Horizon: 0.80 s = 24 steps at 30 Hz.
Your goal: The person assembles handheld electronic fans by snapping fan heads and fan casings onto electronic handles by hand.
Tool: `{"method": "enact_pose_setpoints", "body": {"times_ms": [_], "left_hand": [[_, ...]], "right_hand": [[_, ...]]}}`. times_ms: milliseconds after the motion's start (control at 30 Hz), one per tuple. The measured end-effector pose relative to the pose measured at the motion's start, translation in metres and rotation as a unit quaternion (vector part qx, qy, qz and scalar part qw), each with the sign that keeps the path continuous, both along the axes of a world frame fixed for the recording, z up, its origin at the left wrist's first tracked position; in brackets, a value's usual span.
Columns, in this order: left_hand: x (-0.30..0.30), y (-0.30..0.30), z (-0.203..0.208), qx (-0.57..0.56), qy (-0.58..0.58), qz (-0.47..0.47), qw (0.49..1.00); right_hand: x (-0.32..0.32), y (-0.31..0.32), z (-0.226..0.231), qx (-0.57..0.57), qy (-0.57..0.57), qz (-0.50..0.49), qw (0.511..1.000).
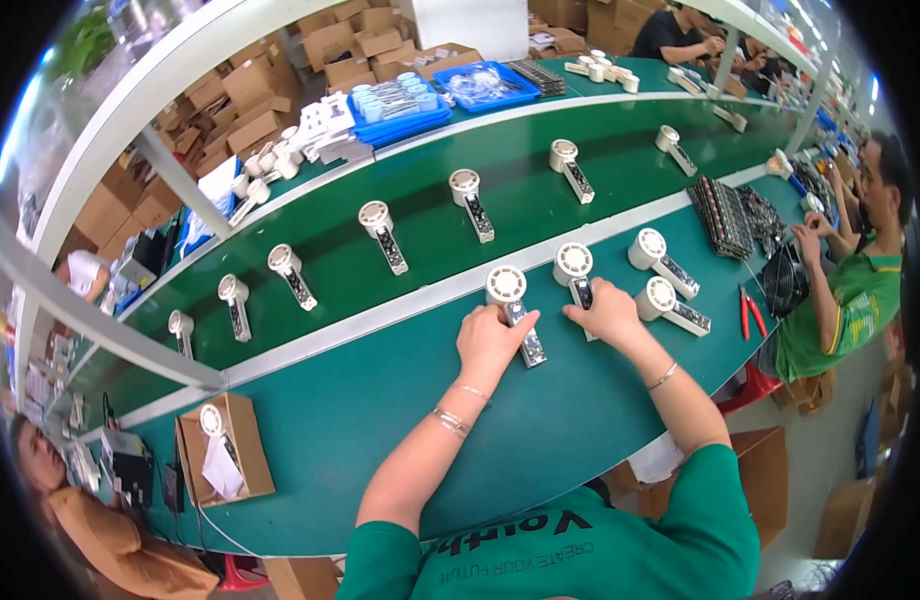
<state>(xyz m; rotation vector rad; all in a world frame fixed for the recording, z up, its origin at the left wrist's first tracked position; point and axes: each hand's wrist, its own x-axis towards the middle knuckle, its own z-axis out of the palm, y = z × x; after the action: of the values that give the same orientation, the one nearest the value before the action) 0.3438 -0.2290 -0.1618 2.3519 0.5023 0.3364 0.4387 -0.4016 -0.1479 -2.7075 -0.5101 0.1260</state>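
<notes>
On the green worktop in front of me, my left hand (pixel 490 345) has its fingers round the handle of a white handheld fan (pixel 506 284). The fan's round slotted head points away from me, and dark inner parts show along its opened handle. To the right, my right hand (pixel 610 312) grips a second fan of the same kind (pixel 573 262) by its handle. Just beyond that hand lie two more such fans, one farther off (pixel 648 248) and one nearer (pixel 658 298). Both sets of fingertips are partly hidden.
Several similar fans (pixel 465 183) lie spaced along the green conveyor belt (pixel 330 345) beyond a pale rail. Red-handled pliers (pixel 752 314) and stacked dark strips (pixel 718 215) sit at the right. A cardboard box (pixel 255 440) stands left. Co-workers sit at both sides.
</notes>
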Motion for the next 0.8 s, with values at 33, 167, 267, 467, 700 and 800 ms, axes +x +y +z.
{"method": "enact_pose_setpoints", "body": {"times_ms": [33,167,267,467,700,800], "left_hand": [[0.003,-0.007,-0.004,-0.003,-0.004,0.005,1.000],[0.001,-0.004,-0.015,0.017,-0.021,0.044,0.999],[-0.018,0.005,-0.018,-0.275,-0.062,-0.002,0.959],[-0.104,0.015,0.069,-0.416,-0.277,0.034,0.865],[-0.211,0.017,0.162,0.006,-0.765,0.114,0.634],[-0.223,0.015,0.157,0.049,-0.778,0.074,0.621]], "right_hand": [[0.003,-0.004,-0.014,-0.003,-0.004,0.005,1.000],[0.013,-0.007,-0.028,0.191,0.061,-0.042,0.979],[-0.006,-0.004,-0.009,0.454,0.162,-0.045,0.875],[-0.055,-0.012,0.073,0.517,0.242,0.087,0.816],[-0.122,-0.033,0.163,0.591,-0.511,0.302,0.546],[-0.138,-0.032,0.169,0.699,-0.455,0.265,0.484]]}}
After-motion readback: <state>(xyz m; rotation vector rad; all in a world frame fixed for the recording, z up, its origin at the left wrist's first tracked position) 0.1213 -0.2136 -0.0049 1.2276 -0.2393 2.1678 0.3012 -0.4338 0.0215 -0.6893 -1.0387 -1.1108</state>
